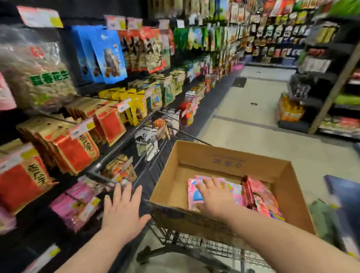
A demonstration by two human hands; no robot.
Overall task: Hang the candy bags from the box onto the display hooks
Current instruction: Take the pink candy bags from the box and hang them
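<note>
Now the right hand point(213, 196) lies flat, fingers straight, on the pink candy bags point(236, 190) near the box's point(170, 178) front edge; I think it should pinch just one bag by its top. Beside the box's left corner the left hand point(122, 211) is spread wide and holds nothing.

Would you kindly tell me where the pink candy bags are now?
Head view, lower centre: the pink candy bags lie flat in the cardboard box, under the right hand, with red bags just to their right.

The box point(198, 154) is matt brown corrugated cardboard, scuffed dark on its near wall. The candy bags point(236, 190) inside are glossy pink plastic film. The cart point(155, 158) under it is dark metal wire. The floor point(256, 112) is smooth, pale and faintly shiny.
</note>
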